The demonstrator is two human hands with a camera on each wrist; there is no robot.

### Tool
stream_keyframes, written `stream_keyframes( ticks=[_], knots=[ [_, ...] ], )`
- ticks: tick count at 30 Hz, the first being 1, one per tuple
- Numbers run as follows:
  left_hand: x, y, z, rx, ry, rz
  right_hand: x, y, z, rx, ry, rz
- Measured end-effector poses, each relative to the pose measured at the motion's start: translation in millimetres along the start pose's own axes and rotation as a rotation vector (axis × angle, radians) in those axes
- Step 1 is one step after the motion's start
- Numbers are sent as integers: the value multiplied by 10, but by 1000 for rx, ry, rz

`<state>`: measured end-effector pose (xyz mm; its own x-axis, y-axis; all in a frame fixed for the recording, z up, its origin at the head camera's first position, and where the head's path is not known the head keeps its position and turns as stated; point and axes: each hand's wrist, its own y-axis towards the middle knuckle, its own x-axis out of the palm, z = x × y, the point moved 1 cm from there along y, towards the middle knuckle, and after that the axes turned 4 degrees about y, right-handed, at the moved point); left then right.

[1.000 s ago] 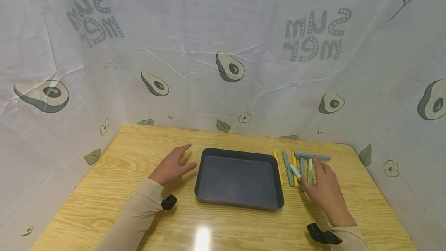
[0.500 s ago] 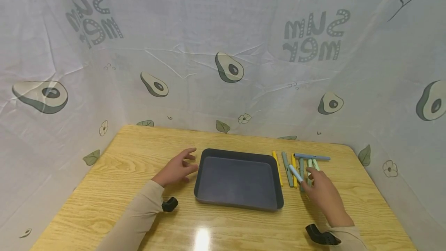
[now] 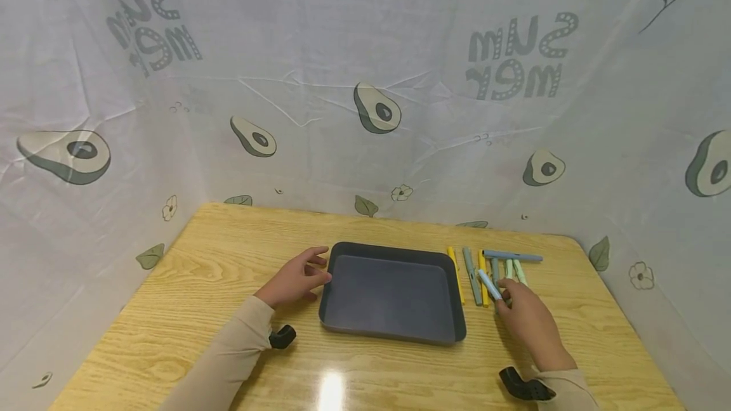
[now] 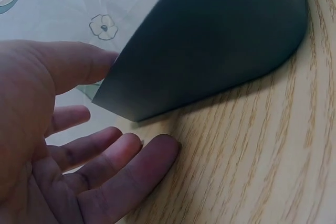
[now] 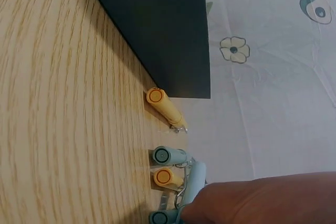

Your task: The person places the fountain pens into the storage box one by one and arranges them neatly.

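Observation:
My right hand (image 3: 528, 316) pinches the lower end of a light blue pen (image 3: 489, 285) between thumb and fingers. That pen lies slanted over other pens; in the right wrist view the light blue pen (image 5: 195, 179) is partly hidden by a finger. Around it are a yellow pen (image 3: 483, 278), a grey-green pen (image 3: 472, 276) and light green pens (image 3: 519, 271). My left hand (image 3: 292, 281) is at the left side of a dark grey tray (image 3: 394, 300). In the left wrist view its thumb touches the tray rim (image 4: 118, 74), the other fingers loosely bent beside it.
Another yellow pen (image 3: 456, 275) lies along the tray's right wall. A darker blue pen (image 3: 512, 256) lies crosswise behind the others. The wooden table (image 3: 274, 221) ends at a white printed curtain (image 3: 320, 170) at the back and sides.
My left hand has moved right, up to the tray. My right hand's fingers have drawn back from the blue pen and closed in on the light blue one, uncovering a second light green pen.

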<state>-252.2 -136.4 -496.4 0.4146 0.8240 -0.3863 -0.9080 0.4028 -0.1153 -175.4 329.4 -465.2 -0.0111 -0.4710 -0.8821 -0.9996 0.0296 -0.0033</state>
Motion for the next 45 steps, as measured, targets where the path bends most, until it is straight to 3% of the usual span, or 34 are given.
stream_keyframes(
  ticks=[10, 20, 28, 35, 45],
  knots=[
    [-2, -22, -4, -2, 4, 20, -49, -8, -52, 3, -19, 25],
    [-2, -24, -18, -12, 6, 28, -128, -39, -104, 36, 73, 95],
    [-6, -21, -11, -8, -4, 13, -130, -99, -138, 0, 124, 228],
    [3, -8, 7, -8, 5, 2, -146, -87, -161, -94, 152, 337],
    [15, -14, 11, -4, 8, -1, -137, -63, -213, -159, 204, 284]
  ],
)
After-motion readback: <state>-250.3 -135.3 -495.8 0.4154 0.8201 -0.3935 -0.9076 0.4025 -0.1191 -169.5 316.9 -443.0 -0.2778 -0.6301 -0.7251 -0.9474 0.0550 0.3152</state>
